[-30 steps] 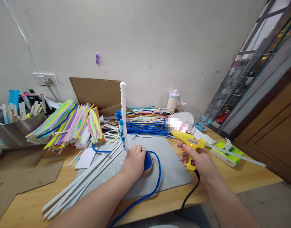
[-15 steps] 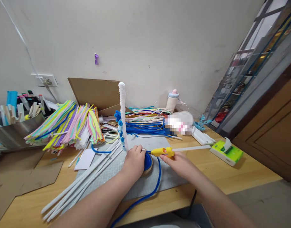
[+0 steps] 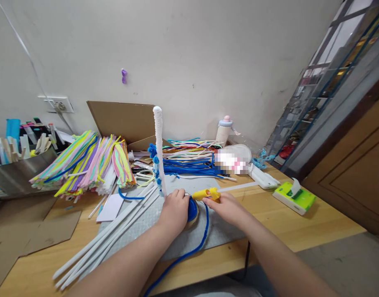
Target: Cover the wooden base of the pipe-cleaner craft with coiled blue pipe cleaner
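Note:
My left hand (image 3: 176, 208) is closed on the rim of a round base with a blue inside (image 3: 192, 211), near the foot of an upright white fuzzy stick (image 3: 158, 140). Small blue fuzzy pieces (image 3: 156, 165) run down the stick's left side. In my right hand (image 3: 222, 206) is a yellow glue gun (image 3: 205, 194), its nozzle at the base's top edge and a long pale glue stick (image 3: 238, 187) out of its back. A blue pipe cleaner (image 3: 204, 239) curves from the base toward the table's front edge.
White rods (image 3: 105, 237) lie left on a grey mat (image 3: 220, 235). Behind them are colourful pipe cleaner bundles (image 3: 74, 163), blue pipe cleaners (image 3: 189, 167) and a bottle (image 3: 223, 132). A green tissue pack (image 3: 296, 197) is at the right, flat cardboard (image 3: 37, 231) at the left.
My right hand has moved the glue gun left, closer to the base, and its glue stick now tilts more. My left hand keeps its hold. The view has shifted slightly.

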Demonstrator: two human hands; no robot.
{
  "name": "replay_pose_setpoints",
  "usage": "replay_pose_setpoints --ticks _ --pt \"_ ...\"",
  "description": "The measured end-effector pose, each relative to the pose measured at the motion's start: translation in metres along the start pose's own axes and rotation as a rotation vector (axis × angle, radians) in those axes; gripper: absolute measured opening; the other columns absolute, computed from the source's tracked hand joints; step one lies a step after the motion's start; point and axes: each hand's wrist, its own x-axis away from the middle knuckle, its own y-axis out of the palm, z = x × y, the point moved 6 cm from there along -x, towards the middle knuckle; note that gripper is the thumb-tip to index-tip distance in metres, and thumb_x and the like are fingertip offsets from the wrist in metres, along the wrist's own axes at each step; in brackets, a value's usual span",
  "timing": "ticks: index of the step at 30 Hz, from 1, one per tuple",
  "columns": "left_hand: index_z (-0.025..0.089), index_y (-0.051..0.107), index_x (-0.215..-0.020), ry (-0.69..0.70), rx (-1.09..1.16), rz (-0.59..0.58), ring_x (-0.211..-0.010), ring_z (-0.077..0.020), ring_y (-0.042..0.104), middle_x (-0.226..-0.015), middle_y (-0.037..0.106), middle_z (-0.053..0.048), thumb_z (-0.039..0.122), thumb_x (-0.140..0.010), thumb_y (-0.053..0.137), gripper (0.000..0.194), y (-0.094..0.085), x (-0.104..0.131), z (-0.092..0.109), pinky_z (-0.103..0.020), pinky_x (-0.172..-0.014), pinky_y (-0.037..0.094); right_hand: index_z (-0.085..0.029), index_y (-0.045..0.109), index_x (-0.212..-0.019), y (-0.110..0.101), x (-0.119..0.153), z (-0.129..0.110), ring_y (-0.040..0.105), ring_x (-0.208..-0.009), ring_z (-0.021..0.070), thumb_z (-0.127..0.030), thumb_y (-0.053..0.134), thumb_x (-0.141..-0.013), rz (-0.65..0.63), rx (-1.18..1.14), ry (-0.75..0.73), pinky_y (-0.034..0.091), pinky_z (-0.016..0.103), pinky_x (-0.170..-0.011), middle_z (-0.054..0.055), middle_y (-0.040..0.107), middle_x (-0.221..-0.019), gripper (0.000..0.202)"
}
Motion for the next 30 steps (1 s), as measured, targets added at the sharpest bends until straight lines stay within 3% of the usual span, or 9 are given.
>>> replay_pose_setpoints --ticks 30 --pt "0.016 0.057 -0.095 -0.056 0.025 0.014 -0.095 -0.0221 0.052 -0.095 0.058 -0.007 0.009 -0.085 0.042 0.020 0.0024 -0.0017 -0.0036 -0.034 -0.084 0.041 -0.022 0.071 -0.098 0.0002 -0.0025 -0.0005 0.063 -0.095 0.0257 -0.045 0.048 -0.083 -0.001 0.078 0.004 0.045 0.032 -0.081 0.006 0.072 -0.098 0.036"
